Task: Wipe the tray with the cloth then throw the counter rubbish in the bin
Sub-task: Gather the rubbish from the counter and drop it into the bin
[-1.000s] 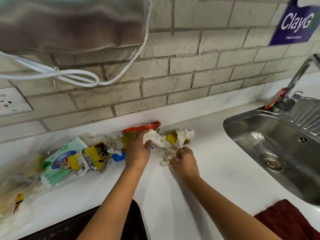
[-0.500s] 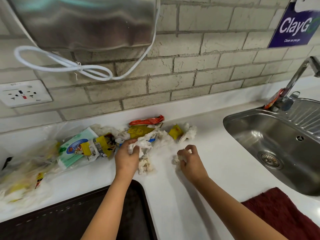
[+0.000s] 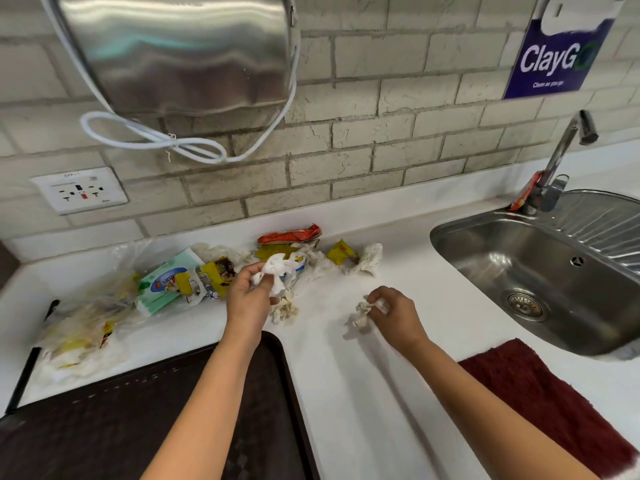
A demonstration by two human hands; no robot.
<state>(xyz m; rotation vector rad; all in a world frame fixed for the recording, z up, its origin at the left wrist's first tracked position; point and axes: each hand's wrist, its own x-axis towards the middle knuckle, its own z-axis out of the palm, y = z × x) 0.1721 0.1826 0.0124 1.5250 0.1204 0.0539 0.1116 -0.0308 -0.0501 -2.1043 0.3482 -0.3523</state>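
Note:
Rubbish lies along the back of the white counter: a red wrapper (image 3: 289, 234), yellow wrappers (image 3: 341, 251), crumpled tissues (image 3: 369, 259), a green-and-white packet (image 3: 166, 280) and clear plastic bags (image 3: 83, 327). My left hand (image 3: 247, 297) grips a bunch of white tissue (image 3: 275, 271) lifted off the pile. My right hand (image 3: 394, 313) grips a smaller crumpled tissue (image 3: 363, 315) just above the counter. The dark brown tray (image 3: 104, 410) sits at the front left under my left forearm. The dark red cloth (image 3: 540, 400) lies at the front right, beside the sink.
A steel sink (image 3: 540, 271) with a tap (image 3: 568, 150) fills the right side; a red sachet (image 3: 526, 195) leans by the tap base. A steel wall unit (image 3: 180, 53) with a white cable hangs above. A wall socket (image 3: 79, 190) sits at the left.
Both hands have drawn back from the pile toward me, each carrying tissue. The view has tilted up, showing more of the tray, cloth and wall.

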